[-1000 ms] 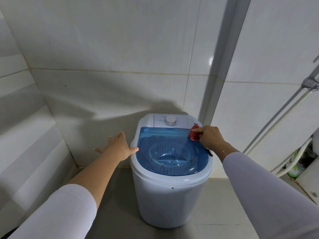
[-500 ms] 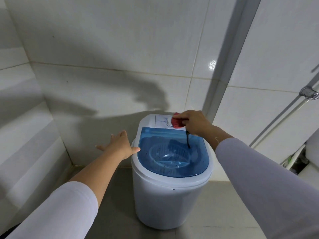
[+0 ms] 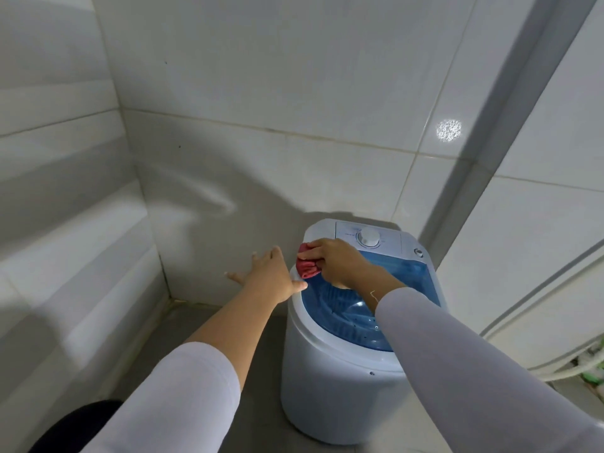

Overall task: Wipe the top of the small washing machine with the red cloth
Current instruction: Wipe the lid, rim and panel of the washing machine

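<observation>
The red cloth point(image 3: 307, 265), bunched in the right hand's point(image 3: 336, 261) curled fingers, has been swept from the washing machine's point(image 3: 336, 380) 1 o'clock edge to 10 o'clock, leaving the near rim unwiped; left-hand point(image 3: 273, 277) fingers are spread.

- This is a home bathroom or wash corner, tiled all round.
- Large glossy white wall tiles point(image 3: 294, 76) meet in a corner, with grey floor tiles point(image 3: 261, 338) below.
- A small washing machine point(image 3: 340, 397) with a blue see-through lid point(image 3: 411, 276) stands on the floor against the wall.
- White hoses point(image 3: 536, 302) run down the right wall.
</observation>
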### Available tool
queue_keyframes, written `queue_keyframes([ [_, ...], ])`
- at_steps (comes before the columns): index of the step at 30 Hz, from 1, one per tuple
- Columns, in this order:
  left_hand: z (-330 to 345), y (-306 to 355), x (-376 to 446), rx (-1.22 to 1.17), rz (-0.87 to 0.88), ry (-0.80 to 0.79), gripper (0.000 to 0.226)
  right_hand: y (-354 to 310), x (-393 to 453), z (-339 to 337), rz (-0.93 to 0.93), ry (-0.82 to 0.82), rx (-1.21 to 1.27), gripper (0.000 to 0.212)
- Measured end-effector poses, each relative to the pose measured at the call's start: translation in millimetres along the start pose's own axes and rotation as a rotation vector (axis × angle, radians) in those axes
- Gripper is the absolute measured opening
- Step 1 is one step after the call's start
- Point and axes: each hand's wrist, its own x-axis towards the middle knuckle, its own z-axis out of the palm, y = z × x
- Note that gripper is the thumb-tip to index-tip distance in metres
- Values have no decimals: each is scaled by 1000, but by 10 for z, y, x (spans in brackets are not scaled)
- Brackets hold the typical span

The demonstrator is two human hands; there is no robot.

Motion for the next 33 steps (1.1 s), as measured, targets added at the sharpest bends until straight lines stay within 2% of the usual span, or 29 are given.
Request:
queue_keyframes([
  [16,0,11,-3,19,-22,-10,101,142,-69,75,7,37,11,50],
  [33,33,25,-19,63,-18,25,96,515,-401,34,118,65,92,49],
])
